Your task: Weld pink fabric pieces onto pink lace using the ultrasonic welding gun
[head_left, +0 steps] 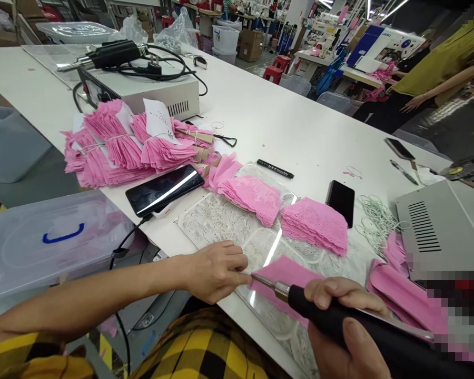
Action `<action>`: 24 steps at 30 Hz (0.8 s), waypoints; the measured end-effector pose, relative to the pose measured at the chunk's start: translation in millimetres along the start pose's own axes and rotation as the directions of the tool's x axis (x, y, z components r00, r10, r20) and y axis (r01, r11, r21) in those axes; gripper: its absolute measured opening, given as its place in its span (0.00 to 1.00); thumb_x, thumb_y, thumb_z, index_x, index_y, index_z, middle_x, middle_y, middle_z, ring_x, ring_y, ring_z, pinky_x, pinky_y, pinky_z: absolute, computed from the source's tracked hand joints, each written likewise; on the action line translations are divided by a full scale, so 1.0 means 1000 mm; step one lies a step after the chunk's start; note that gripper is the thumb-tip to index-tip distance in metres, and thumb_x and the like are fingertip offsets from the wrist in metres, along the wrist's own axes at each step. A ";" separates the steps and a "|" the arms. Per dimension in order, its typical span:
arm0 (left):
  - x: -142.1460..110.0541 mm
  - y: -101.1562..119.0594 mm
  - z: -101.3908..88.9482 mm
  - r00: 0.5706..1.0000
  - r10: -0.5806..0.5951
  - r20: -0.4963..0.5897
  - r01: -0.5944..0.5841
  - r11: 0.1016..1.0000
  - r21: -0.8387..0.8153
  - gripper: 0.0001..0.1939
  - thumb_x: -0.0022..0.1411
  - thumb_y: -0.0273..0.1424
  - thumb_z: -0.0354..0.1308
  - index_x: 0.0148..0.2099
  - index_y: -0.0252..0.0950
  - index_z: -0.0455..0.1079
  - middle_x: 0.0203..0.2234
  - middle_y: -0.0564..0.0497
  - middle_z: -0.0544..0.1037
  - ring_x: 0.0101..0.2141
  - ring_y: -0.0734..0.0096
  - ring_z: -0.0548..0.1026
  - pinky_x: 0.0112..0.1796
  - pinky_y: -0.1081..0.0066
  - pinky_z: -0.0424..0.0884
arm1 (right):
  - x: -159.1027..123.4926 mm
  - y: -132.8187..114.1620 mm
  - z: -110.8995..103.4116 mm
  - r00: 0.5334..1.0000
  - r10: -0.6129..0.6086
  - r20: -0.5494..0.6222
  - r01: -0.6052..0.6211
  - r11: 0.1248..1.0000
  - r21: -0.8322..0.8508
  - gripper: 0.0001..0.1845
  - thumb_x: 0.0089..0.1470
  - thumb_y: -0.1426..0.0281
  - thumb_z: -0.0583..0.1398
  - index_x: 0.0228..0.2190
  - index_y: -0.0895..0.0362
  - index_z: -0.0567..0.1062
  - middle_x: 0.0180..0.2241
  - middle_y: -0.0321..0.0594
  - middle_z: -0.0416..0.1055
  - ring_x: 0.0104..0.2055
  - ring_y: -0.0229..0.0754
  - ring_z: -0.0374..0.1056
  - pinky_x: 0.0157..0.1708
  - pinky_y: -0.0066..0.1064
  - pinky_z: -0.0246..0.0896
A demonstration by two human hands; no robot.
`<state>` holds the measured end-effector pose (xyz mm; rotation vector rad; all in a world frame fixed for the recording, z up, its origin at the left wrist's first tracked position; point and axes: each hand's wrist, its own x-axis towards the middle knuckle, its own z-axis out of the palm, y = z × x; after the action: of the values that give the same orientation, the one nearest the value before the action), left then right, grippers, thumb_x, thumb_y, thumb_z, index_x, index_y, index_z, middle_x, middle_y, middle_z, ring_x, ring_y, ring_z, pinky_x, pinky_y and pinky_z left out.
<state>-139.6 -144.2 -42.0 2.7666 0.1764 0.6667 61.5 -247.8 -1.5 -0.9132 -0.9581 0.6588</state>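
My left hand (217, 268) is closed, with its fingers curled and the index finger pointing right. Its fingertips press the left corner of a pink fabric piece (282, 271) lying on a clear plastic sheet (217, 218). Wrapped in my right hand (351, 316) is a thick black hand-held tool (302, 304) with a slim metal tip. That tip rests at the same fabric corner, close beside my left index finger. Beyond the piece lie two stacks of pink lace fabric, one on the left (256, 197) and one on the right (316, 223).
Tied pink fabric bundles (122, 142) sit at the left, before a grey box (158, 95) carrying a similar black tool (116, 53). Phones (166, 188), a black marker (275, 168) and pale elastic loops (379, 223) surround the work. Another grey box (446, 226) stands right.
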 end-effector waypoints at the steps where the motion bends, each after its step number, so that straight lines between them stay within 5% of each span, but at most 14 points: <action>1: 0.001 0.001 -0.002 1.000 0.000 0.004 0.000 1.000 0.002 0.11 0.59 0.25 0.50 0.43 0.35 0.71 0.29 0.47 0.73 0.28 0.68 0.65 0.30 0.65 0.61 | 0.001 0.000 -0.001 1.000 0.010 -0.028 -0.010 1.000 0.005 0.04 0.51 0.72 0.57 0.32 0.57 0.71 0.31 0.34 0.68 0.28 0.34 0.65 0.30 0.33 0.67; 6: 0.013 0.005 -0.008 1.000 0.019 0.002 -0.019 0.999 -0.034 0.13 0.61 0.25 0.50 0.47 0.33 0.70 0.34 0.45 0.76 0.31 0.67 0.70 0.34 0.65 0.65 | 0.018 -0.004 -0.017 0.977 -0.057 -0.207 0.056 0.998 -0.011 0.06 0.47 0.71 0.57 0.30 0.57 0.73 0.31 0.35 0.68 0.26 0.34 0.64 0.28 0.34 0.65; 9: 0.024 0.006 -0.003 0.999 0.042 -0.002 -0.042 0.997 -0.057 0.13 0.66 0.29 0.51 0.50 0.34 0.69 0.45 0.42 0.76 0.45 0.61 0.72 0.46 0.62 0.67 | 0.030 -0.004 -0.026 0.954 -0.117 -0.277 0.101 0.992 -0.072 0.06 0.44 0.72 0.57 0.29 0.57 0.73 0.31 0.36 0.68 0.25 0.34 0.63 0.27 0.34 0.64; 13: 0.030 0.005 0.008 0.998 0.017 0.053 -0.016 1.000 -0.021 0.18 0.67 0.37 0.54 0.56 0.37 0.67 0.54 0.44 0.72 0.58 0.56 0.65 0.59 0.55 0.57 | 0.036 0.004 -0.028 0.942 -0.112 -0.317 0.091 0.993 -0.078 0.06 0.43 0.72 0.58 0.29 0.56 0.73 0.32 0.35 0.68 0.25 0.34 0.64 0.29 0.35 0.65; 18: 0.037 0.004 0.015 0.998 0.008 0.069 -0.009 1.000 0.015 0.20 0.69 0.40 0.50 0.58 0.36 0.66 0.57 0.44 0.70 0.59 0.54 0.63 0.60 0.53 0.57 | 0.042 0.002 -0.031 0.921 -0.136 -0.366 0.108 0.989 -0.096 0.07 0.42 0.72 0.58 0.28 0.56 0.73 0.31 0.35 0.69 0.25 0.34 0.64 0.28 0.35 0.64; 24: 0.060 0.009 0.028 0.996 0.086 0.025 -0.087 0.996 0.037 0.15 0.69 0.28 0.49 0.54 0.30 0.69 0.53 0.42 0.73 0.55 0.57 0.69 0.59 0.58 0.61 | 0.048 -0.017 -0.063 0.860 -0.244 -0.449 0.158 0.962 -0.221 0.09 0.39 0.72 0.55 0.26 0.58 0.73 0.28 0.36 0.69 0.23 0.36 0.64 0.26 0.35 0.62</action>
<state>-73.0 -148.8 -37.8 2.8305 0.0651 0.6592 140.4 -239.2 15.5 -1.0524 -0.6615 0.1515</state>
